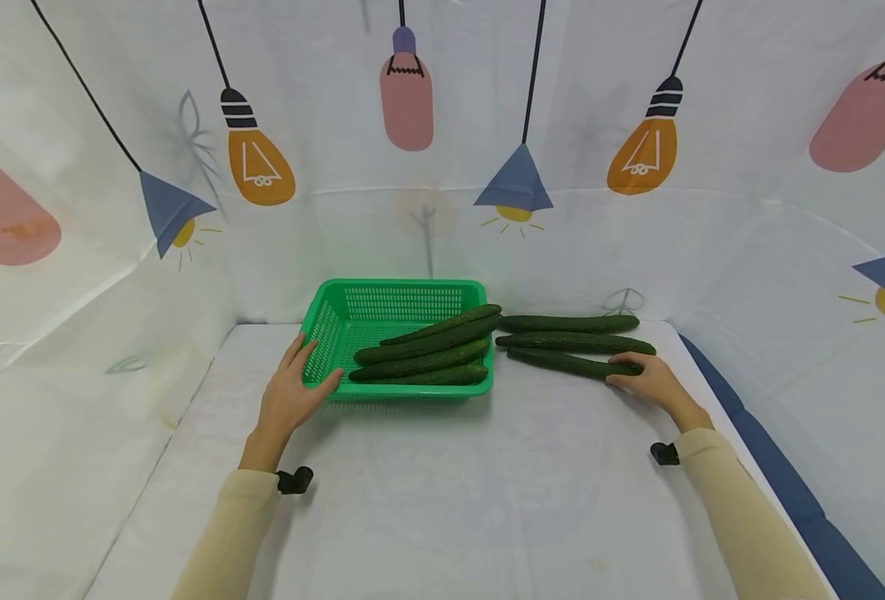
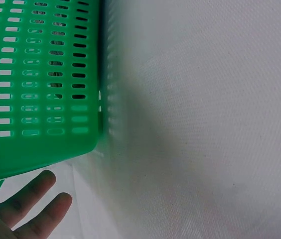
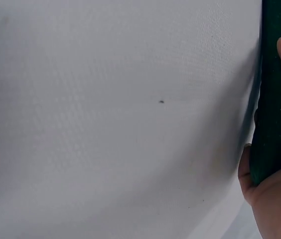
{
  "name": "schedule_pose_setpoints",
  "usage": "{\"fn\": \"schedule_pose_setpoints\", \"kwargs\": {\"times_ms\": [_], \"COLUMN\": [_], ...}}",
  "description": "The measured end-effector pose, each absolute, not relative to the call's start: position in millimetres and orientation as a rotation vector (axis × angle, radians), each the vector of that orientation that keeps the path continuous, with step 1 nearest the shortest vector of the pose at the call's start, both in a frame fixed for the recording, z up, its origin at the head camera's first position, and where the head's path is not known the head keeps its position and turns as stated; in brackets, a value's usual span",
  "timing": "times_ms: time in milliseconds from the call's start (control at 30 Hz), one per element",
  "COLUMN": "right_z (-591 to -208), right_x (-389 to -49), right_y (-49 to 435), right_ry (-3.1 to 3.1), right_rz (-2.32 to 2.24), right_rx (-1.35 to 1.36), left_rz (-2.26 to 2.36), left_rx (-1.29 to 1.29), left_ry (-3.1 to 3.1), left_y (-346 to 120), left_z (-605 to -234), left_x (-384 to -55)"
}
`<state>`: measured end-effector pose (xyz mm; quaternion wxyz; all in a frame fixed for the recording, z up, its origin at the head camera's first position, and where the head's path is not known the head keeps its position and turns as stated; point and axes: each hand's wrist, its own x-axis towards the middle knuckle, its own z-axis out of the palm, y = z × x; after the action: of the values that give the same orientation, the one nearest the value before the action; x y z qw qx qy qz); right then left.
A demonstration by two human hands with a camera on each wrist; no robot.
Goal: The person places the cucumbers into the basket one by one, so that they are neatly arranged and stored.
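A green plastic basket (image 1: 405, 284) with slotted walls stands on the white table. Several long dark cucumbers (image 1: 427, 364) lie in its right half, some with ends on the right rim. At the basket's left front corner is my left hand (image 1: 292, 398), fingers spread; the left wrist view shows two straight fingers (image 2: 48, 211) beside the slotted wall (image 2: 41, 149). Right of the basket, my right hand (image 1: 654, 385) grips the right end of the nearest cucumber (image 1: 562, 362), thumb and fingers on opposite sides in the right wrist view. Two more cucumbers (image 1: 573, 342) lie just behind it.
White fabric (image 1: 442, 233) printed with lamps and bulbs hangs behind and at both sides of the table (image 1: 472, 500). A dark blue padded strip (image 1: 772, 475) runs along the table's right edge. Small black devices (image 1: 295, 481) sit at both wrists.
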<state>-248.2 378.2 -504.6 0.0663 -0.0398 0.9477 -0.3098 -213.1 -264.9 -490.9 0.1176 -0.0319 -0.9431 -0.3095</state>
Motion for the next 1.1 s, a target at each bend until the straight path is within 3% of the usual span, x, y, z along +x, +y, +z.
{"fn": "schedule_pose_setpoints", "kwargs": {"times_ms": [600,1100], "right_z": [-512,-487], "right_x": [-235,-232], "right_y": [379,366], "right_ry": [2.868,2.965], "right_rz": [-1.08,-1.107], "right_rx": [-0.15,-0.164], "left_rz": [-0.912,-0.904], "left_rx": [-0.081,-0.074], "left_ry": [-2.77,-2.786], "left_y": [-264,-265], "left_z": [-489,-489], "left_x": [-211,-212]}}
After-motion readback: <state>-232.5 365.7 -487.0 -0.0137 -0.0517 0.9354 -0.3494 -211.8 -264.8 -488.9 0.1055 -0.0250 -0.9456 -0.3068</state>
